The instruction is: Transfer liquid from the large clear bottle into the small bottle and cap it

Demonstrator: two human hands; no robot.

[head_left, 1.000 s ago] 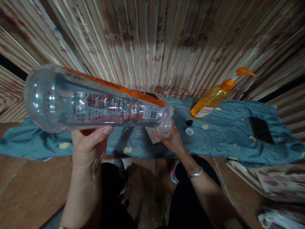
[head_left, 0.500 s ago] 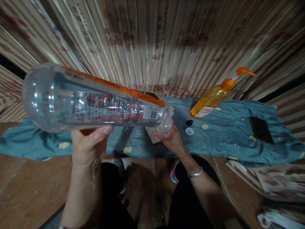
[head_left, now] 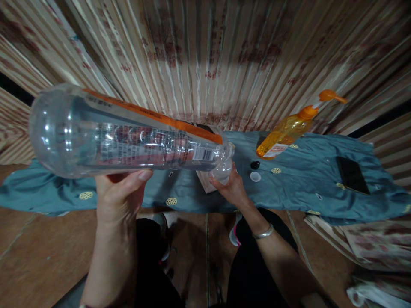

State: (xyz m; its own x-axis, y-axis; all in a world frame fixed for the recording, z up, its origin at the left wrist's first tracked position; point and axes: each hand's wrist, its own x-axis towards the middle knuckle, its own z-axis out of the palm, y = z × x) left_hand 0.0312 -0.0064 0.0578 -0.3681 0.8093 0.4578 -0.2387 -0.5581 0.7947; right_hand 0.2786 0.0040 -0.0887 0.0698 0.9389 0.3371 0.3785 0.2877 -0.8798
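Observation:
A large clear plastic bottle (head_left: 138,143) with an orange-edged label lies tilted across the left of my view, its mouth to the right and a little lower. My left hand (head_left: 125,188) is wrapped around it from below, with the thumb along the near side. My right hand (head_left: 231,185) grips a small clear bottle (head_left: 221,171) right at the large bottle's mouth. Whether the two mouths touch I cannot tell. Behind the small bottle, partly hidden, is a box-like item (head_left: 206,184) on the cloth.
A yellow-orange pump bottle (head_left: 285,132) stands right of my hands on the blue cloth (head_left: 308,171). Near it lie a small black cap (head_left: 255,165) and a round white cap (head_left: 255,176). A dark phone-like slab (head_left: 352,175) lies farther right. A striped curtain (head_left: 205,64) hangs behind.
The large bottle's base has shifted very slightly to the left. Both hands keep their hold and place.

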